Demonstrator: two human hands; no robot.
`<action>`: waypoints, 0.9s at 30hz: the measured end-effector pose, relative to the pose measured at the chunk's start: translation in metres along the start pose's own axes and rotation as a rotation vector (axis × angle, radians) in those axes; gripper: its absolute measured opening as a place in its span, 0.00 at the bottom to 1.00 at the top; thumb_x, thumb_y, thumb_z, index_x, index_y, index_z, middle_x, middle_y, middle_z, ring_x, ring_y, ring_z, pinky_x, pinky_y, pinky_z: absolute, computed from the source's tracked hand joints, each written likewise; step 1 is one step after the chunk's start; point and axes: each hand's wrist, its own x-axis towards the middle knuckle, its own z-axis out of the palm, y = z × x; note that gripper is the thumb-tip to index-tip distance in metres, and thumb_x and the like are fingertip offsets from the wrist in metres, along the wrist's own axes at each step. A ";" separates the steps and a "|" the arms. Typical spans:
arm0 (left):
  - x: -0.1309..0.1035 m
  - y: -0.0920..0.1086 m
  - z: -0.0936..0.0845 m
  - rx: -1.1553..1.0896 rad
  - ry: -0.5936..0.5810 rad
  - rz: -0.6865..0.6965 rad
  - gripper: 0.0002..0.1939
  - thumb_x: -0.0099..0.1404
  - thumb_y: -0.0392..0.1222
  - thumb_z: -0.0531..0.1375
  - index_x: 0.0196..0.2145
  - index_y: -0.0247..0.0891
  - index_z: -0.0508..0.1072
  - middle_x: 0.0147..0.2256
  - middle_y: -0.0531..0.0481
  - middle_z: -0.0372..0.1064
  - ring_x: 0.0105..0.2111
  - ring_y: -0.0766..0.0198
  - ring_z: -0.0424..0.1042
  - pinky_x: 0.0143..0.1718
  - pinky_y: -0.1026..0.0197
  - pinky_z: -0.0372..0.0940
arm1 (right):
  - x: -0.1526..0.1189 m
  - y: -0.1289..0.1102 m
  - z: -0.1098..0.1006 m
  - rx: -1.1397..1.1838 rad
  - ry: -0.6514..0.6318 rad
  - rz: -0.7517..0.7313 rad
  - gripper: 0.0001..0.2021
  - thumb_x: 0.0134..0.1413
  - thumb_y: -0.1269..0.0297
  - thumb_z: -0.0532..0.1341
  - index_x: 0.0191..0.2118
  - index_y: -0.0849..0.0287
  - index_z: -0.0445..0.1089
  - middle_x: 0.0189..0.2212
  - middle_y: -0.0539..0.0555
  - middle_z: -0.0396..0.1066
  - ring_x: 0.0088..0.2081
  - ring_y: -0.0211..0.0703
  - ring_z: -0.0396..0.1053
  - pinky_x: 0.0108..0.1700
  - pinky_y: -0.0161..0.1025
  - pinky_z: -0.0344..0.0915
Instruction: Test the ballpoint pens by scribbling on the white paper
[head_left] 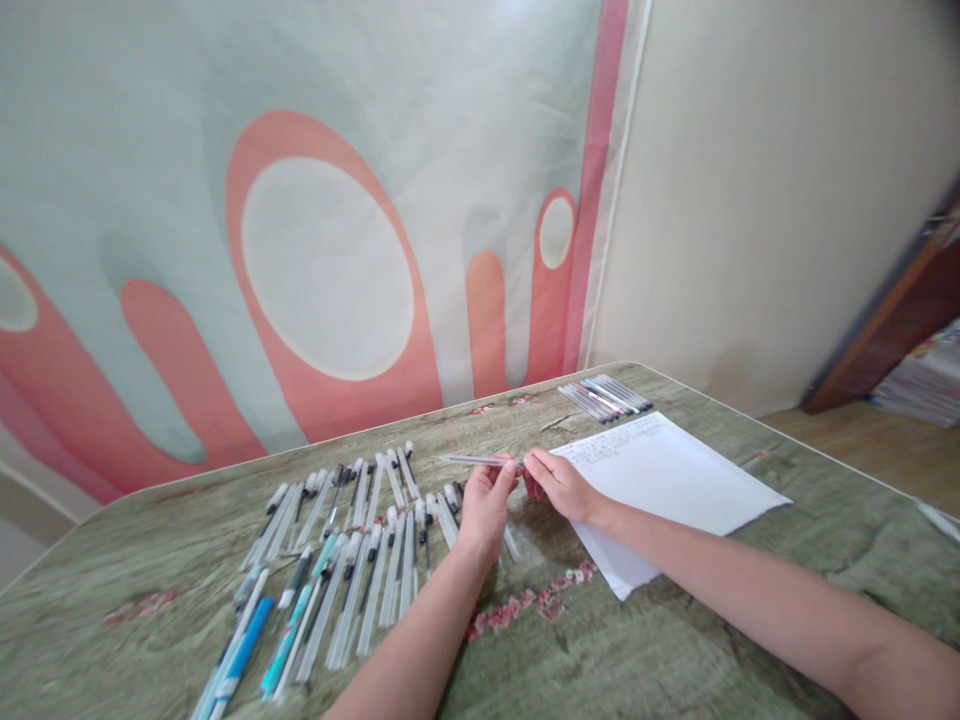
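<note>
My left hand (486,500) pinches a slim grey, partly clear pen (469,460) whose thin end points left, above the table. The fingers of my right hand (556,482) close on the pen's other end, which they mostly hide. Below and left of my left hand lie rows of taken-apart pens (390,565), clear barrels with black or white caps and dark inner parts. Under my right wrist rests a sheet of white paper (675,490) with lines of handwriting near its far edge.
At the table's far right corner, a row of slim pens (606,397) lies side by side. Blue and teal pens (247,640) are at the front left. A printed backdrop (480,130) hangs behind the wood-patterned table (817,560). Stacked papers (926,375) stand at far right.
</note>
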 end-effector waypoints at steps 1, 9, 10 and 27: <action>0.000 0.000 0.000 0.004 -0.001 0.000 0.18 0.50 0.47 0.63 0.36 0.34 0.67 0.31 0.49 0.68 0.31 0.68 0.66 0.36 0.65 0.59 | 0.001 0.002 0.001 0.048 -0.015 0.030 0.20 0.58 0.51 0.46 0.24 0.59 0.60 0.17 0.47 0.62 0.20 0.33 0.61 0.25 0.33 0.58; -0.001 0.000 0.002 -0.051 -0.005 0.005 0.16 0.51 0.46 0.62 0.36 0.35 0.67 0.30 0.51 0.68 0.30 0.69 0.66 0.35 0.65 0.59 | 0.002 0.001 0.001 0.253 -0.019 0.090 0.14 0.54 0.51 0.51 0.30 0.58 0.60 0.21 0.46 0.63 0.21 0.34 0.63 0.21 0.31 0.58; -0.001 0.000 0.002 -0.048 -0.002 0.007 0.17 0.51 0.46 0.62 0.36 0.35 0.67 0.30 0.51 0.68 0.30 0.70 0.66 0.35 0.65 0.59 | 0.001 0.001 0.000 0.226 -0.016 0.077 0.13 0.54 0.52 0.52 0.31 0.57 0.59 0.21 0.46 0.63 0.21 0.34 0.63 0.22 0.31 0.59; 0.000 0.001 0.000 0.047 -0.054 0.066 0.15 0.54 0.46 0.60 0.36 0.36 0.65 0.30 0.50 0.68 0.30 0.68 0.66 0.36 0.63 0.60 | 0.004 0.006 0.001 0.587 -0.127 0.286 0.17 0.52 0.51 0.54 0.24 0.60 0.60 0.15 0.46 0.61 0.16 0.34 0.61 0.21 0.33 0.59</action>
